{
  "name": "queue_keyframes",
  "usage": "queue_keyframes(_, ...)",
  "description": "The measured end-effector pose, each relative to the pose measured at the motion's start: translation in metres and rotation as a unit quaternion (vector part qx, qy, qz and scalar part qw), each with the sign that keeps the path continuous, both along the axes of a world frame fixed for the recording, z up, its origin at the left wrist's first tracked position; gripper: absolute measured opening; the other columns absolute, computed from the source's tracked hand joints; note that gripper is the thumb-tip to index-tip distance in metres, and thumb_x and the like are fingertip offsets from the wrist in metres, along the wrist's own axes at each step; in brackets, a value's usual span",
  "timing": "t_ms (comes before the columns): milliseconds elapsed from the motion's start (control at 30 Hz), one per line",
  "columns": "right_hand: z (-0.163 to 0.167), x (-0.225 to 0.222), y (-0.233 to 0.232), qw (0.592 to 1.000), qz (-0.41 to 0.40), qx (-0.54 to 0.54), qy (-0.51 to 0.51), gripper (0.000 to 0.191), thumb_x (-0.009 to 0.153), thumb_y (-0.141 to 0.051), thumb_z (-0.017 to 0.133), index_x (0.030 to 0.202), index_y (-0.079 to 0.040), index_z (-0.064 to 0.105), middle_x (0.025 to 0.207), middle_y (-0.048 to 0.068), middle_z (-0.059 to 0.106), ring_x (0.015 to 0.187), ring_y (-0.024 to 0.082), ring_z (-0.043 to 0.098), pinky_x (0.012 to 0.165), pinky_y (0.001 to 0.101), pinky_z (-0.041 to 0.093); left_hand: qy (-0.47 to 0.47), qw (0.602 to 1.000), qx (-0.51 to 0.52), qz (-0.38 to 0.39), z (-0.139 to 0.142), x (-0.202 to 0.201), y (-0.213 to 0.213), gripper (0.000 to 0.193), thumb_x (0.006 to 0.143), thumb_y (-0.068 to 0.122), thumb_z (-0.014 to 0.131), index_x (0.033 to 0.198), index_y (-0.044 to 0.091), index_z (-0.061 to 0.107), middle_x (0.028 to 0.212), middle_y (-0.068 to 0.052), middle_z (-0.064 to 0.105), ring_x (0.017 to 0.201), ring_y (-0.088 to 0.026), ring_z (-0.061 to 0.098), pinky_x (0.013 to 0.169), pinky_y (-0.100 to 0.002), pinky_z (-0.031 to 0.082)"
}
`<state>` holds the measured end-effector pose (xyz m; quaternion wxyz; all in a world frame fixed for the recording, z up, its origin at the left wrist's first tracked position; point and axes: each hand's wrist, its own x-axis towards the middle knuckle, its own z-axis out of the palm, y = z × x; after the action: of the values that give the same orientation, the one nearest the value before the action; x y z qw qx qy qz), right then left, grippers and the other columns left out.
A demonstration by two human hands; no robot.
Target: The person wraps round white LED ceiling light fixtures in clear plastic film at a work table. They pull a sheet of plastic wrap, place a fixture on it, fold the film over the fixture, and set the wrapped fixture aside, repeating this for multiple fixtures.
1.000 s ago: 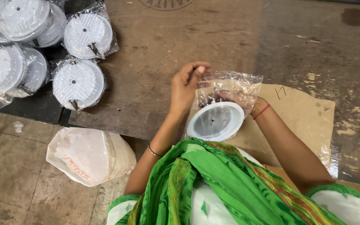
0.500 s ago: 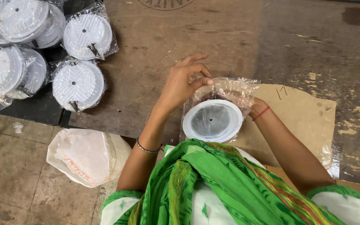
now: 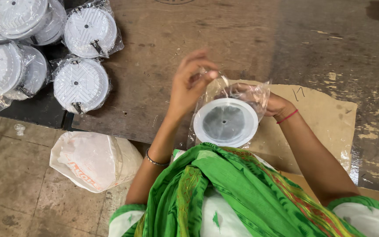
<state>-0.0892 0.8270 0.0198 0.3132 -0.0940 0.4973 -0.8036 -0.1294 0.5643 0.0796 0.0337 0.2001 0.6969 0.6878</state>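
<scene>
Now, round white fixture (image 3: 226, 122) half-bagged in clear plastic bag (image 3: 246, 94), both hands' fingers (image 3: 207, 74) pinching bag

Worn, scratched brown wooden tabletop (image 3: 224, 39) with dark stains at its right, a tan cardboard sheet (image 3: 325, 118) lying on it, a black surface (image 3: 31, 109) at the left edge, a stained concrete tile floor (image 3: 14, 197) below carrying a white woven plastic sack (image 3: 93, 160).

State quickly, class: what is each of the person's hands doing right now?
Left hand: fingers pinching the edge of the clear plastic bag around the round white plastic fixture.
Right hand: gripping the same bag; fingers mostly hidden.
</scene>
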Motion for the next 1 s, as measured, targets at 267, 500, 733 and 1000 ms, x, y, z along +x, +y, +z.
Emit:
queue_keyframes(267,-0.022,-0.001,0.013,0.998,0.003,0.059,-0.036,0.057,0.098,-0.023,0.066,0.146,0.005,0.051,0.139,0.015,0.062,0.122,0.021,0.063,0.103,0.0349,0.054,-0.202,0.943,0.112,-0.238,-0.068,0.021,-0.036,0.074,0.094,0.032,0.078,0.153,0.002,0.045,0.151,-0.014,0.054,0.133,-0.019,0.056,0.113,-0.036,0.047)
queue_keyframes(500,-0.03,0.008,0.029,0.993,-0.085,0.062,-0.062,0.056,0.101,-0.021,0.061,0.151,0.003,0.049,0.143,0.015,0.061,0.125,0.023,0.06,0.106,0.0374,0.051,-0.234,0.947,0.074,-0.21,-0.064,0.031,-0.018,0.054,0.097,0.034,0.076,0.135,-0.003,0.065,0.124,-0.009,0.072,0.112,-0.014,0.065,0.1,-0.032,0.053)
queue_keyframes(733,-0.011,0.046,0.055,0.993,-0.095,0.028,-0.056,0.056,0.094,-0.017,0.065,0.146,-0.002,0.05,0.145,0.01,0.059,0.131,0.023,0.058,0.107,0.0416,0.049,-0.232,0.953,0.048,-0.186,-0.047,0.03,-0.006,0.051,0.092,0.032,0.077,0.131,0.0,0.065,0.118,-0.007,0.073,0.106,-0.013,0.067,0.095,-0.031,0.055)
queue_keyframes(1000,-0.01,0.028,0.033,0.975,-0.102,0.189,0.063,0.048,0.092,-0.012,0.07,0.139,-0.001,0.061,0.134,0.008,0.069,0.119,0.017,0.065,0.102,0.0339,0.052,-0.228,0.954,0.027,-0.191,-0.038,0.035,-0.001,0.048,0.093,0.031,0.077,0.129,0.001,0.066,0.116,-0.006,0.073,0.104,-0.012,0.066,0.092,-0.03,0.054)
